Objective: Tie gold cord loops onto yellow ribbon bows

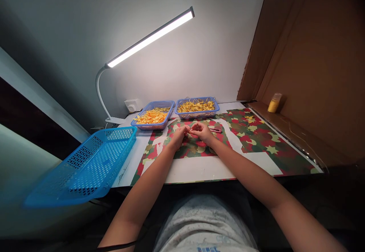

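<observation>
My left hand (180, 134) and my right hand (202, 131) meet over the middle of the table, fingertips pinched close together. Whatever lies between the fingers is too small and too hidden to name. Just to the right of my right hand, a small tool with a pink looped handle (216, 130) lies on the camouflage-patterned sheet (196, 151). Beyond my hands stand two blue-violet baskets. The left basket (163, 125) holds orange-yellow pieces (152, 117) and thin golden strips. In the right basket (196, 115) is a heap of shiny golden pieces (196, 106).
A large blue perforated basket (114, 149) overhangs the table's left edge. A lit lamp (151, 39) arches above from the back left. Cardboard (310, 69) walls the right side, with a yellow-filled container (274, 103) before it. Small yellow bits (250, 119) lie at the back right.
</observation>
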`<state>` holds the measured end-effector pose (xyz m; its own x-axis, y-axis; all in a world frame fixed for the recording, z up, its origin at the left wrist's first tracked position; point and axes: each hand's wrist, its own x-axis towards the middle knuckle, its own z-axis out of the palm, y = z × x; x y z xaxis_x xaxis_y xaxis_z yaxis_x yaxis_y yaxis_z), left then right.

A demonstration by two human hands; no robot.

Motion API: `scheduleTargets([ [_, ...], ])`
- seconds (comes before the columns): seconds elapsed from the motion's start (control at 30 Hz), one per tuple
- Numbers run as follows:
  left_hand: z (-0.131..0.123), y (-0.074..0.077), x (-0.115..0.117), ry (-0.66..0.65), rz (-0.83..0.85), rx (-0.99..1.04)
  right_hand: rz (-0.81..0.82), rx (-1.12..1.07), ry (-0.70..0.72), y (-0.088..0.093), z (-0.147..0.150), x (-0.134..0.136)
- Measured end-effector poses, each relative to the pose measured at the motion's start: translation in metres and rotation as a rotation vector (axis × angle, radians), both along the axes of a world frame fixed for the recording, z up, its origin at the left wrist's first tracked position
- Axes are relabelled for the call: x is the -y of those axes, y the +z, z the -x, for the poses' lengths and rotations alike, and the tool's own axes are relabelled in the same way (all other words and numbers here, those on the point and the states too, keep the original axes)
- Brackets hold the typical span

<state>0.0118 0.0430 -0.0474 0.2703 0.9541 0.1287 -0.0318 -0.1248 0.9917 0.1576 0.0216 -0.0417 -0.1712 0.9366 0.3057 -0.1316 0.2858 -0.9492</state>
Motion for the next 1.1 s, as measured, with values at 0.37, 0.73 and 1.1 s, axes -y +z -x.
scheduleTargets([
  [0.37, -0.0006, 0.0041, 0.0052, 0.013, 0.037, -0.053, -0.075, 0.054, -0.057, 0.0023, -0.0004, 0.0015],
  [0.73, -0.0002, 0.0065, 0.0071, 0.028, 0.016, -0.081, -0.157, 0.175, -0.164, -0.0012, 0.0004, 0.0034],
  [1.1, 0.0019, 0.0033, 0.0039, 0.015, 0.007, -0.067, -0.205, 0.239, -0.197, 0.0035, -0.0007, 0.0062],
])
